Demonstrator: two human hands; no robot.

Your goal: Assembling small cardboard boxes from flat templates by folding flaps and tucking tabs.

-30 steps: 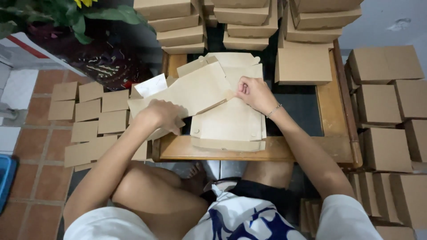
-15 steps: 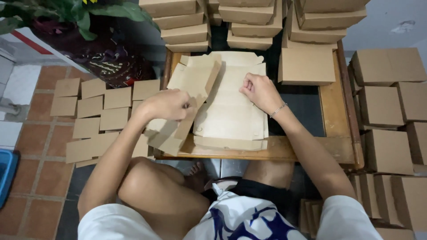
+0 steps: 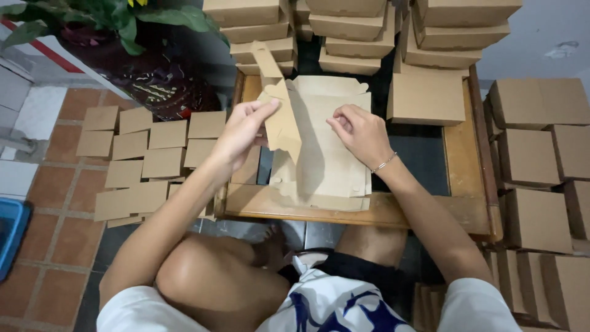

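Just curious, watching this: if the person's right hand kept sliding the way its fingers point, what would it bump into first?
Probably the upright flat brown cardboard box blank held by the left hand. The right hand points left across the stack of flat blanks toward it, though depth is unclear.

Home box-folding workspace: stacked cardboard boxes (image 3: 362, 37), tiled floor (image 3: 55, 246), potted plant (image 3: 123, 24).

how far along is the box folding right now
Done: folded boxes are stacked at the back of the low table and more sit on the floor to the right. In hand: the left hand holds one flat blank lifted on edge, and the right hand rests on the pile of blanks. Left: that pile, plus the small flat pieces on the floor.
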